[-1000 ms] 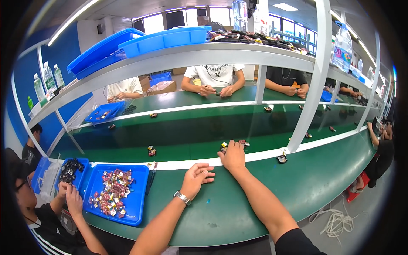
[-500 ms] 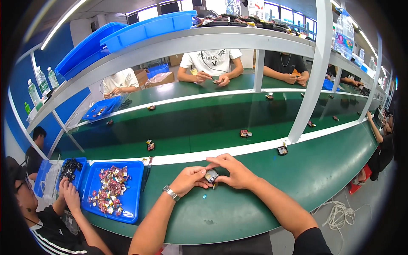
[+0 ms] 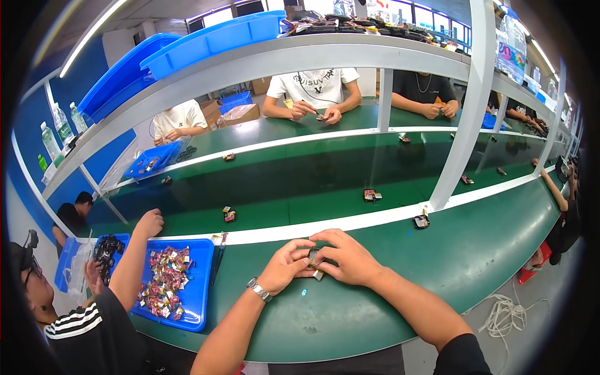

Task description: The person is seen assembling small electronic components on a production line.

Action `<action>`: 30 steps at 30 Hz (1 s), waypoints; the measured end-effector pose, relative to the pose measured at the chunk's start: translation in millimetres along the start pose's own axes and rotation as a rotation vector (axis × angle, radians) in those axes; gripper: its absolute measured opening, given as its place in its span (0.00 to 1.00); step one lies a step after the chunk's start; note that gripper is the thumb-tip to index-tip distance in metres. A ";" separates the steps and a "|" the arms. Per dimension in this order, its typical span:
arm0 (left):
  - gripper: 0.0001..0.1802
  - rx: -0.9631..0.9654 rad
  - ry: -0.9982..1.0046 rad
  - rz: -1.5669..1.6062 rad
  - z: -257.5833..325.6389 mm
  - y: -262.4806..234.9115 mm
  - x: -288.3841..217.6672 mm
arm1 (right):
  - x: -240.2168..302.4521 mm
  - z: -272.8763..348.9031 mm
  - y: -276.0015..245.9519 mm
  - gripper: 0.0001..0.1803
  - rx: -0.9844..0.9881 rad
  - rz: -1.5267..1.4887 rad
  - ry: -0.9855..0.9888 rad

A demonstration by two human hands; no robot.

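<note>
Between both hands, above the green bench, is a small dark electronic casing, mostly covered by the fingers. A little silver-and-yellow block hangs at its lower edge. My left hand, with a metal watch on the wrist, grips the casing from the left, fingers bent behind it. My right hand is closed on the right side, its thumb and fingertips pressed to the casing. A tiny blue scrap lies on the bench just below the hands.
To the left, a blue tray holds many small red-and-white electronic parts; dark tweezers lie beside it. A co-worker's arm stretches over that tray's corner. Another dark casing sits by the white rail; more assemblies rest on the green belt.
The casing has been turned in my hands, its grey face no longer showing. My right fingers have curled in around it. The co-worker at left has reached out toward the belt.
</note>
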State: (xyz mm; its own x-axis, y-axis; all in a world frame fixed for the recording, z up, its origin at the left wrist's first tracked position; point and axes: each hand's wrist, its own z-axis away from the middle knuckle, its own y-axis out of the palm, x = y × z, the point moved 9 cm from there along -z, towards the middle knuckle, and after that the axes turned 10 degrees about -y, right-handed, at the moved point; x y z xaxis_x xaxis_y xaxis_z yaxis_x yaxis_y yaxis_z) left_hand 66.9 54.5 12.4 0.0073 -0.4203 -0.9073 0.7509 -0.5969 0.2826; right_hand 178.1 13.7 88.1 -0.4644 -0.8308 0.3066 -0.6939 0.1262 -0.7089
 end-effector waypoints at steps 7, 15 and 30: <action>0.28 0.035 0.020 -0.062 1.5 1.5 0.6 | 2.8 2.2 -4.2 0.05 -0.126 0.000 0.084; 0.24 0.074 0.033 -0.070 0.3 3.1 1.7 | -4.8 4.9 -0.6 0.05 -0.101 -0.083 0.159; 0.15 0.068 0.075 0.045 -2.1 4.1 3.8 | 7.5 6.0 -9.2 0.06 -0.231 0.035 0.108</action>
State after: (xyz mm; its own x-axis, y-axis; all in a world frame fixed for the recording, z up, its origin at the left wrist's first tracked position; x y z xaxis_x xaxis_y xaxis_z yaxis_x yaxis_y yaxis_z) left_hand 71.4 51.9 9.5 0.0918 -0.3968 -0.9133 0.7025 -0.6242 0.3418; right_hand 184.3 3.0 93.2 -0.5380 -0.7626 0.3591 -0.7779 0.2850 -0.5601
